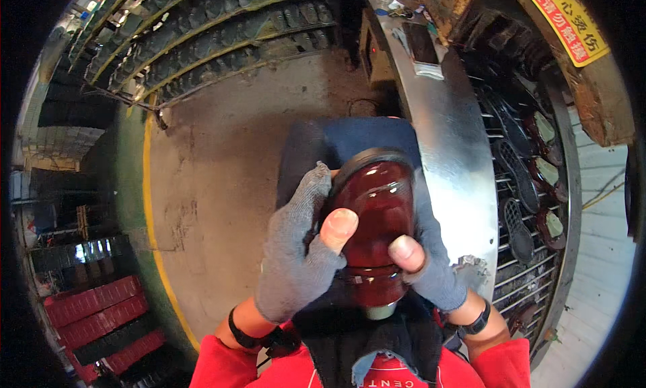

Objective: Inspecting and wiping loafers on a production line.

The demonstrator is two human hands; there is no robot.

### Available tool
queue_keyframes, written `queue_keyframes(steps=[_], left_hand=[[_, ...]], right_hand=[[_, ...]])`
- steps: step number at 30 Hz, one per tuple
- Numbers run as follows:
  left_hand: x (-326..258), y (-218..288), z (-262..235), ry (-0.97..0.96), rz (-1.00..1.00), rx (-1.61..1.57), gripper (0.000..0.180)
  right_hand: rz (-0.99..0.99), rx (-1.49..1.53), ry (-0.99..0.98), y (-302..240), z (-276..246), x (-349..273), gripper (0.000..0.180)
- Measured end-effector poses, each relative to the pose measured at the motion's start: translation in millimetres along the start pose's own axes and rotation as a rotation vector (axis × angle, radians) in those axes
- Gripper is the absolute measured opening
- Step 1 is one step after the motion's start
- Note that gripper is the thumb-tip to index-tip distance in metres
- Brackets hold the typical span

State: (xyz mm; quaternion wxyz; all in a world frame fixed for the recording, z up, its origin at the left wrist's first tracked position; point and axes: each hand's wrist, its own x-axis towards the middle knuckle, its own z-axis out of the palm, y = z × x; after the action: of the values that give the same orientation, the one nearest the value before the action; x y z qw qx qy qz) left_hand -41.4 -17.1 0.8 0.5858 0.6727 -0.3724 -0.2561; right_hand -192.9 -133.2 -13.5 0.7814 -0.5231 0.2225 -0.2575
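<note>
At centre, my left hand [296, 260] and right hand [434, 267] clasp a lasted shoe [378, 216], likely seating its sole [380, 154], next needing even pressure.

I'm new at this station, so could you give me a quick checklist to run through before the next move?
1. Left hand on the dark red shoe: ok, thumb over its left side.
2. Right hand on the shoe: ok, thumb at its right side.
3. Thumb tips covered by gloves: not ok, both bare.
4. Dark rim attached all round: cannot tell, underside hidden.
5. Loose black soles on the barred rack: ok, lying at right.
</note>
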Motion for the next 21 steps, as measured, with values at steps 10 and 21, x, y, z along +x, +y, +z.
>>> queue_keyframes(steps=[10,21], left_hand=[[118.6,2.2,15.8,-0.613,-0.015,-0.374,0.072],[88.0,-23.9,32.6,-0.280,-0.076,-0.283,0.045]], right_hand=[[0.481,0.826,-0.276,68.9,-48.3,27.4,0.068],[0.520,0.386,-0.077,75.9,-69.9,-33.8,0.107]])
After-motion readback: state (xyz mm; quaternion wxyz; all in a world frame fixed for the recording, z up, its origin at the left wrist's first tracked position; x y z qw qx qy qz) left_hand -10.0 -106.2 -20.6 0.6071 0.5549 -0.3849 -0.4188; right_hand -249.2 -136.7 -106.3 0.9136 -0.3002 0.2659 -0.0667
